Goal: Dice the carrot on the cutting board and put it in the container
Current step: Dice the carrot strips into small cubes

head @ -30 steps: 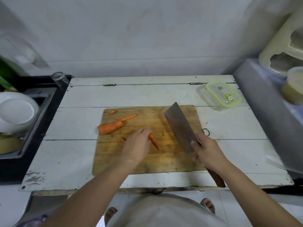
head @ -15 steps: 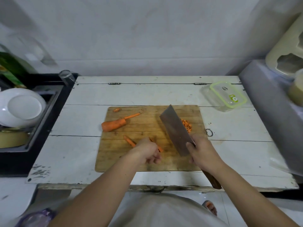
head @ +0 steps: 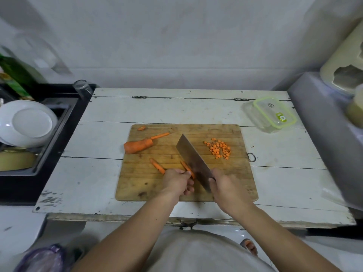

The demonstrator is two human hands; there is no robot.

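Note:
A wooden cutting board [head: 225, 185] lies on the white table. My left hand [head: 177, 181] pinches a thin carrot strip [head: 185, 167] near the board's middle. A second strip [head: 157, 166] lies just left of that hand. My right hand [head: 228, 188] grips the handle of a cleaver [head: 191, 160], whose blade rests against the held strip. A thick carrot piece [head: 138, 146] with a thin tail lies at the board's left. A pile of diced carrot [head: 219, 151] sits at the right. The clear container [head: 270, 114] with a green-rimmed lid stands at the table's back right.
A small carrot slice [head: 141, 128] lies at the board's far left corner. White plates [head: 27, 122] fill a dark sink at the left, with a glass [head: 82, 89] by its rim. A grey appliance [head: 324, 130] borders the table on the right.
The cleaver has moved left from the diced pile onto the strip. My left hand drew back toward me and now pinches the strip. The view shifted, so the diced pile shows.

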